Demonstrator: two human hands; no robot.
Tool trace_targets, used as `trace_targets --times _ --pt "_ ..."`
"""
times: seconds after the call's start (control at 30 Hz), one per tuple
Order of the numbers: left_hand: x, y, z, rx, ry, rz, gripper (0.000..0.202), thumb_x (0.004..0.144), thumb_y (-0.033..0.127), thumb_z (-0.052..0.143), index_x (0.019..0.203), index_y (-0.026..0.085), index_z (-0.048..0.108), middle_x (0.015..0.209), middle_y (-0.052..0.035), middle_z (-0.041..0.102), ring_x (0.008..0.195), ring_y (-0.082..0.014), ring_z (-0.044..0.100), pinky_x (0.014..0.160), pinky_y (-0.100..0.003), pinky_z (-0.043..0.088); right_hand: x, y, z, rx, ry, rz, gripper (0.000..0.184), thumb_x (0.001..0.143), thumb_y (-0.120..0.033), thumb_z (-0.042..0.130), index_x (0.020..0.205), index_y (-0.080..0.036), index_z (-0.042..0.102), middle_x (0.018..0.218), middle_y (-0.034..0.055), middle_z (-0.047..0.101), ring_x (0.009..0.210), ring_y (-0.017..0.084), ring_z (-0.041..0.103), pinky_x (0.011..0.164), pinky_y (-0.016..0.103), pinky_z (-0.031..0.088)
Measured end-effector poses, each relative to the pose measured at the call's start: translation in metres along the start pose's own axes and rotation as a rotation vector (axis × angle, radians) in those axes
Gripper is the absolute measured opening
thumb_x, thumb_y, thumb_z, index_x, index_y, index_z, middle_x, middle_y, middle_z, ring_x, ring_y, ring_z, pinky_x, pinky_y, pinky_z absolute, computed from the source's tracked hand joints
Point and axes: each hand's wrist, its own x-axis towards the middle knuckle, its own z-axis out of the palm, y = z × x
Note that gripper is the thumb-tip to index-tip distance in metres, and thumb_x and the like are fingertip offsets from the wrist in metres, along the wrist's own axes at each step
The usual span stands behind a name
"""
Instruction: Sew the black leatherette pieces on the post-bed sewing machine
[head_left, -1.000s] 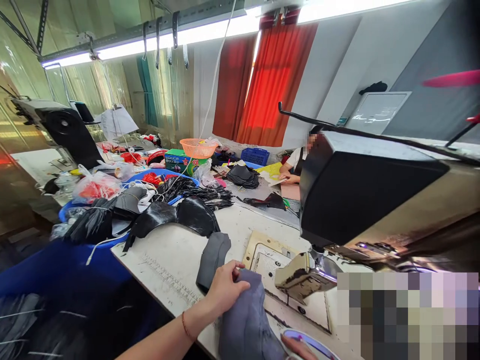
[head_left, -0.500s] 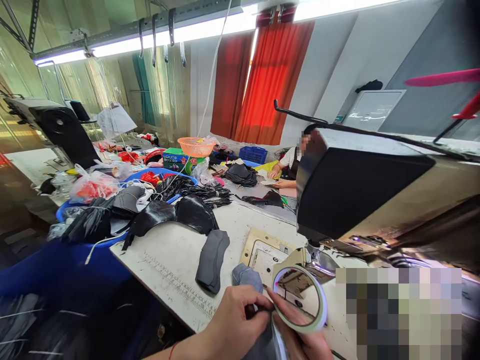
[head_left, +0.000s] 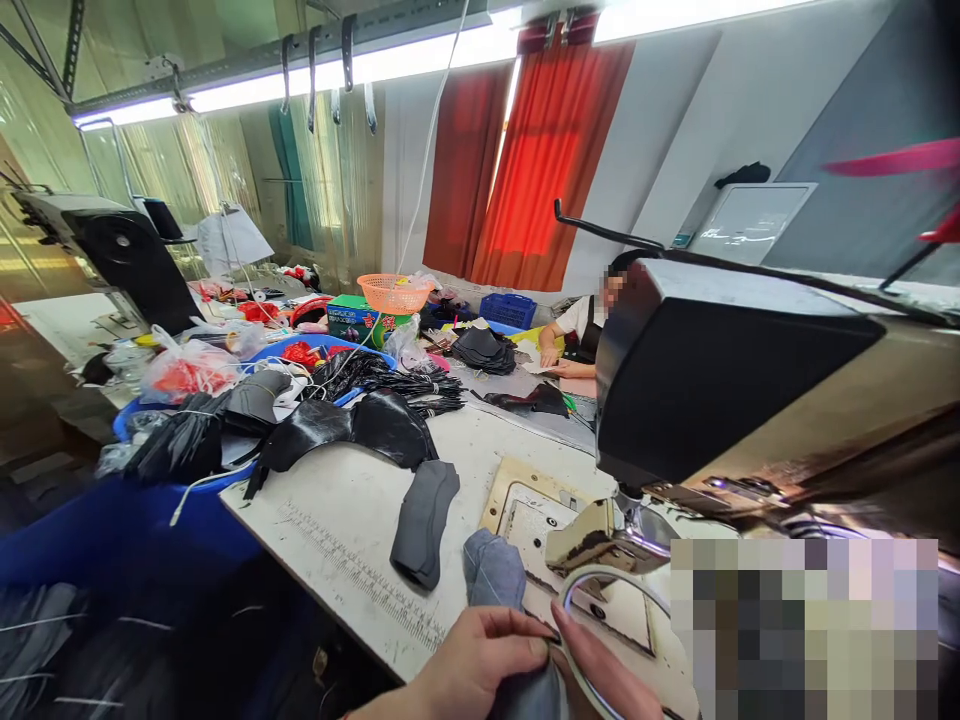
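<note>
Near the bottom edge of the head view, my left hand (head_left: 480, 660) is closed, its thumb and forefinger pinching the edge of a dark grey leather-like piece (head_left: 531, 692). My right hand (head_left: 611, 665) is close beside it, holding a roll of white tape (head_left: 611, 571) that is tilted nearly edge-on. Part of the right hand shows through the ring, and its lower fingers are hidden. Just beyond my hands, a grey-blue rolled bundle (head_left: 495, 568) lies by the metal plate of the sewing machine (head_left: 750, 370). A stack of curved dark grey pieces (head_left: 426, 525) rests farther left.
Black glossy pieces (head_left: 345, 430) lie at the table's back left edge. Behind them, a blue tub (head_left: 270, 352) holds bundles and bags. An orange basket (head_left: 394, 293) sits on a green box. Across the table, a person (head_left: 570, 340) handles pieces beside a dark stack.
Both my hands have shifted slightly down. The tape roll has tilted from an open ring to a narrower one and dropped lower. The co-worker's hands have moved closer together.
</note>
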Motion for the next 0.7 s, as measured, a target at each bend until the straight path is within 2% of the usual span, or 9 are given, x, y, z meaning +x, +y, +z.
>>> trace_targets --times 0.1,0.2,0.3,0.4,0.47,0.53,0.57,0.63,0.7 --pt "-0.007 0.013 -0.004 0.079 -0.027 0.017 0.024 0.046 0.027 0.079 0.061 0.013 0.067 0.054 0.0018 0.057 0.055 -0.0095 0.046 0.058 -0.023 0.031 0.009 0.001 0.003 0.014 -0.084 0.031 0.034 0.085 -0.057 0.061 0.08 -0.028 0.078 0.061 0.0005 0.072 0.057 0.014 0.07 0.059 0.016 0.058" --pt "-0.014 0.031 -0.009 0.219 -0.159 -0.056 0.016 0.051 0.022 0.075 0.056 0.013 0.062 0.048 0.0054 0.049 0.046 -0.0049 0.034 0.05 -0.022 0.02 0.016 -0.009 0.009 0.045 -0.163 0.149 0.048 0.087 -0.055 0.058 0.053 -0.023 0.064 0.045 -0.0024 0.057 0.042 0.01 0.058 0.041 0.014 0.049" --pt "-0.017 0.039 -0.013 0.22 -0.268 -0.161 0.02 0.054 0.024 0.076 0.056 0.014 0.058 0.046 0.007 0.043 0.042 -0.0039 0.029 0.047 -0.023 0.016 0.019 -0.022 0.012 0.11 -0.205 0.23 0.047 0.086 -0.053 0.061 0.05 -0.022 0.058 0.04 -0.0051 0.051 0.035 0.008 0.052 0.035 0.014 0.042" --pt "-0.015 0.033 -0.017 0.22 -0.276 -0.17 0.027 0.059 0.029 0.077 0.057 0.016 0.053 0.045 0.0092 0.035 0.042 -0.0038 0.024 0.045 -0.022 0.014 0.024 -0.03 0.011 0.139 -0.2 0.228 0.04 0.085 -0.049 0.065 0.054 -0.023 0.063 0.04 -0.0055 0.053 0.035 0.008 0.053 0.034 0.014 0.041" --pt "-0.012 0.026 -0.02 0.238 -0.231 -0.145 0.03 0.061 0.03 0.076 0.059 0.017 0.05 0.047 0.0098 0.033 0.043 -0.0037 0.022 0.045 -0.022 0.012 0.027 -0.036 0.008 0.131 -0.191 0.197 0.033 0.082 -0.048 0.068 0.061 -0.023 0.068 0.048 -0.0033 0.061 0.042 0.01 0.059 0.04 0.015 0.048" --pt "-0.008 0.021 -0.023 0.259 -0.141 -0.103 0.03 0.062 0.033 0.074 0.062 0.018 0.049 0.05 0.0098 0.034 0.045 -0.004 0.021 0.045 -0.021 0.012 0.027 -0.044 0.006 0.128 -0.181 0.137 0.024 0.079 -0.049 0.071 0.079 -0.026 0.075 0.07 0.0013 0.073 0.065 0.016 0.071 0.058 0.019 0.058" --pt "-0.005 0.02 -0.026 0.277 -0.087 -0.082 0.029 0.062 0.036 0.072 0.064 0.018 0.049 0.05 0.0099 0.034 0.045 -0.0042 0.022 0.045 -0.021 0.012 0.024 -0.049 0.006 0.128 -0.177 0.096 0.025 0.078 -0.05 0.072 0.09 -0.028 0.076 0.086 0.0031 0.076 0.079 0.019 0.073 0.07 0.023 0.059" --pt "0.003 0.022 -0.033 0.326 0.022 -0.041 0.031 0.061 0.042 0.07 0.067 0.018 0.051 0.051 0.0096 0.036 0.045 -0.0048 0.026 0.045 -0.02 0.017 0.012 -0.059 0.008 0.131 -0.182 0.018 0.027 0.081 -0.05 0.069 0.101 -0.033 0.074 0.109 0.003 0.074 0.101 0.022 0.07 0.087 0.028 0.057" --pt "0.011 0.031 -0.045 0.379 0.119 0.004 0.036 0.059 0.047 0.068 0.07 0.019 0.05 0.054 0.0081 0.04 0.047 -0.0064 0.034 0.046 -0.019 0.024 -0.003 -0.068 0.012 0.142 -0.217 -0.026 0.023 0.087 -0.047 0.064 0.099 -0.03 0.073 0.112 0.0032 0.073 0.103 0.021 0.069 0.088 0.032 0.057"
